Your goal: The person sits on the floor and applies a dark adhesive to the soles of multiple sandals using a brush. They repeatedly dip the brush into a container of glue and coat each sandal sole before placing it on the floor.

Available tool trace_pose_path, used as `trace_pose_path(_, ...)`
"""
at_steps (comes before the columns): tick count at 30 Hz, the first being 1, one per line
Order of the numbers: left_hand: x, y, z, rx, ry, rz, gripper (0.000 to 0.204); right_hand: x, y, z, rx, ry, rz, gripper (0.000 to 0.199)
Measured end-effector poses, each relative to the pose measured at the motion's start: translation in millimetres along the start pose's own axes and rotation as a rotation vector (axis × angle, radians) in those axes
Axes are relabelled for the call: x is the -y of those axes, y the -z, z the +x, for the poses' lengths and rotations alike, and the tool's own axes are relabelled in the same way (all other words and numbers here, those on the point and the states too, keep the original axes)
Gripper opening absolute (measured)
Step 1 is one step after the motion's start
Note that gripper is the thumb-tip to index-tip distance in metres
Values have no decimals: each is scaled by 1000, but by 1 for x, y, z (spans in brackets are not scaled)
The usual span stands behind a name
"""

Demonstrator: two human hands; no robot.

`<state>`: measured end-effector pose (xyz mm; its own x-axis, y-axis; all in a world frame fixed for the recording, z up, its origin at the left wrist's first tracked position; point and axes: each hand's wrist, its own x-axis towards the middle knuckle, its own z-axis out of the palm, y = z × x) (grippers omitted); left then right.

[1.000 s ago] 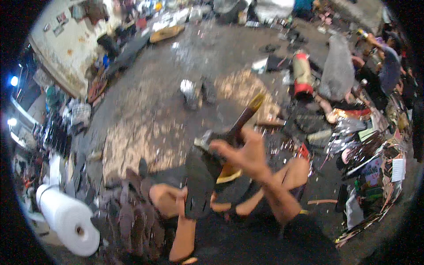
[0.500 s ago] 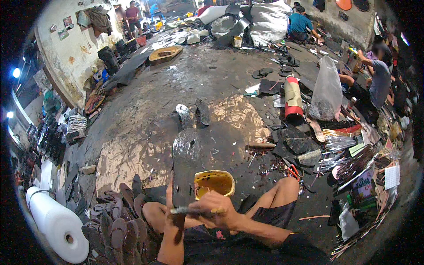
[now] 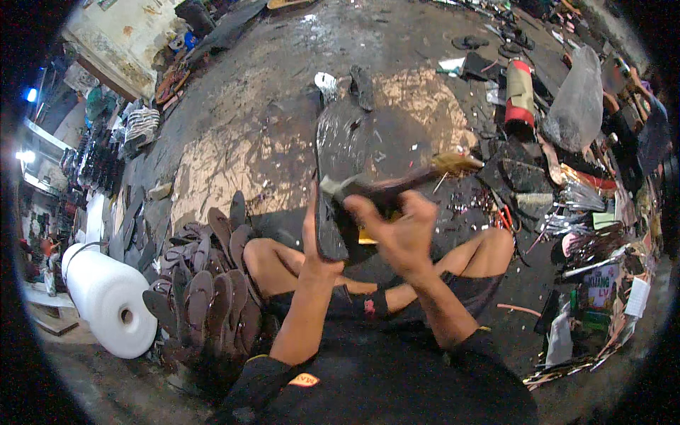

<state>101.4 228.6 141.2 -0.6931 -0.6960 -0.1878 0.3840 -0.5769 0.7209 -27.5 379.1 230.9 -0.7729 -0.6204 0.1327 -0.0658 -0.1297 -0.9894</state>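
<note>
My left hand grips the near end of a long black sole-shaped slab, which has a wet shine and tilts up before me. My right hand is closed around a brush-like tool, blurred by motion. That tool is dark in the middle, pale at the end over the slab and yellowish brown at the other. Behind my right hand, a small strip of a yellow tub shows; the rest is hidden. Beyond the slab lie a pale-topped sole and a dark sole.
Several brown flip-flops are heaped by my left knee, beside a white foam roll. At right stand a red-and-tan cylinder and a clear plastic bag. Red-handled pliers lie near my right knee, amid scraps. Flattened cardboard covers some floor.
My view has tipped downward. My right hand has moved up and to the right relative to the slab, with the brush-like tool. The tub, plainly seen before, is now mostly hidden.
</note>
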Motion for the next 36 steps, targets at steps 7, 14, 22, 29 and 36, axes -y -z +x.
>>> trace_pose_path(7,-5,-70,-17,13,5,-430,47,-3,6,1,20,119,-114,29)
trace_pose_path(14,-2,-57,-15,177,-39,-414,44,19,22,47,13,263,-380,23)
trace_pose_path(22,9,-57,-20,-172,-118,228,44,20,9,8,149,396,-392,22)
trace_pose_path(29,10,-62,-29,89,-338,-72,49,6,9,25,95,483,-333,30)
trace_pose_path(36,-6,-80,-7,-33,-106,-335,52,20,34,5,178,469,-355,29)
